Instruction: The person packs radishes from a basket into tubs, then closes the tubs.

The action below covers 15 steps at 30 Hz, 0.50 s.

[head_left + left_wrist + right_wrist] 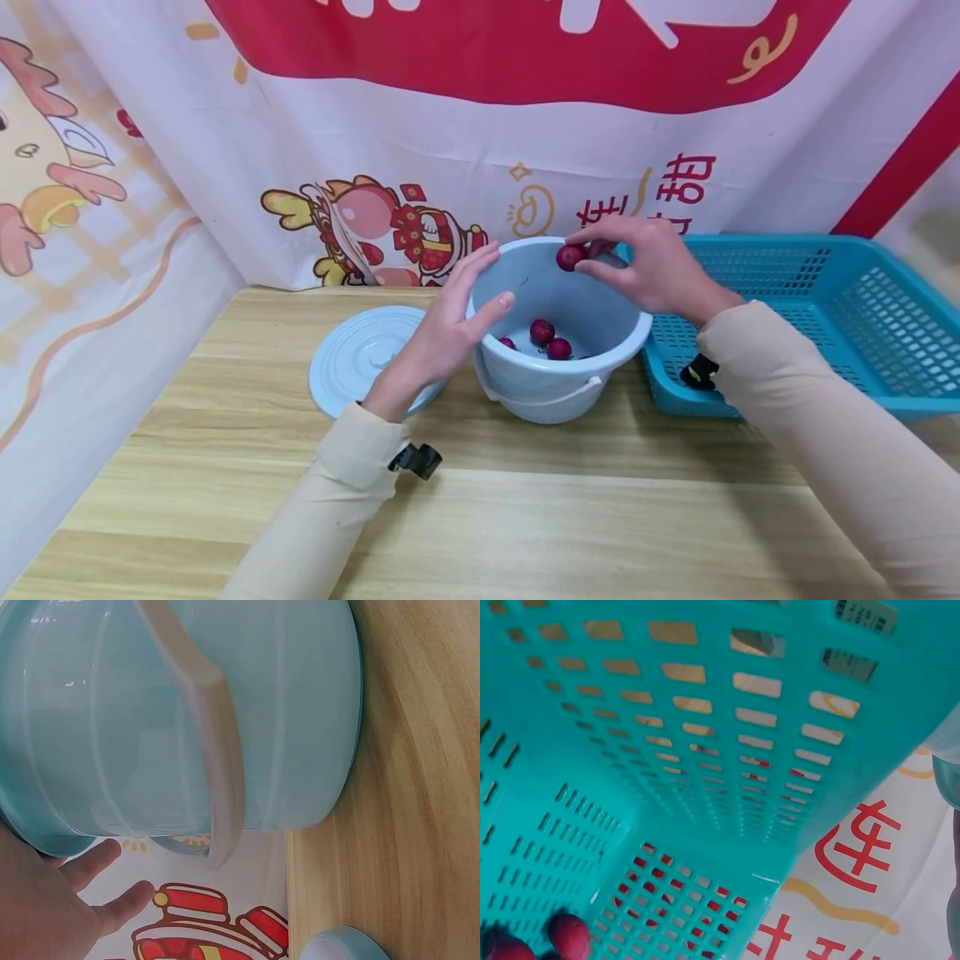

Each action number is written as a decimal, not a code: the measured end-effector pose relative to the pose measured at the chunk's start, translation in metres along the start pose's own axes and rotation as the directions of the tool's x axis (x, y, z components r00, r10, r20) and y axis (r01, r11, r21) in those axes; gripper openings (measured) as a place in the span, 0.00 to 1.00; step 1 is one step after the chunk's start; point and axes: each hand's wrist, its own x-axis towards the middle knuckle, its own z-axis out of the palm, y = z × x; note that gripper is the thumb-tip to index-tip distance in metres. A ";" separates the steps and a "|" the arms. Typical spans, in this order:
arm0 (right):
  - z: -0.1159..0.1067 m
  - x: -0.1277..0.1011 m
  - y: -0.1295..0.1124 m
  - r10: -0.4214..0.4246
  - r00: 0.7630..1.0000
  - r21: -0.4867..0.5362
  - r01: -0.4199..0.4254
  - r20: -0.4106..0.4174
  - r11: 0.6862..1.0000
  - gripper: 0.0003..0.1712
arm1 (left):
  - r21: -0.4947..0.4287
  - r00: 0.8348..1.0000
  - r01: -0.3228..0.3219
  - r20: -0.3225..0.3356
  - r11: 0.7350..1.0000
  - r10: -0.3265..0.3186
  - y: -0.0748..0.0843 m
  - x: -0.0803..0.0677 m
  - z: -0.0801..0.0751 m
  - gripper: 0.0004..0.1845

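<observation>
My right hand [648,262] pinches a small dark-red round fruit [571,257] between thumb and fingertips, at the far right part of the rim of a light-blue bucket [540,387]. Several like fruits [558,348] lie on the bucket's bottom. At the bucket's left side, my left hand [457,321] has its fingers extended along the rim, with the thumb over the opening. In the left wrist view, the fingers [120,907] show beside the bucket wall, and the pale handle [217,757] hangs down. The right hand's grip is out of the right wrist view.
Right of the bucket stands a teal perforated basket [832,292]; red fruits [570,936] lie inside it in the right wrist view. A light-blue lid [345,358] lies flat on the wooden table [247,433] to the left. A printed curtain [450,142] hangs behind.
</observation>
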 end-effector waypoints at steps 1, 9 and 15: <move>0.000 0.000 0.000 0.003 1.000 -0.008 -0.003 0.005 1.000 0.28 | -0.001 1.000 0.000 0.001 1.000 0.000 0.000 0.000 0.000 0.38; -0.001 -0.001 -0.003 0.007 0.999 -0.054 -0.005 0.034 0.999 0.28 | -0.003 1.000 0.005 -0.001 1.000 -0.005 0.000 0.000 0.000 0.38; -0.002 -0.002 -0.002 0.002 0.999 -0.067 0.001 0.046 0.998 0.28 | -0.003 1.000 0.003 -0.003 1.000 -0.003 0.000 0.000 0.001 0.38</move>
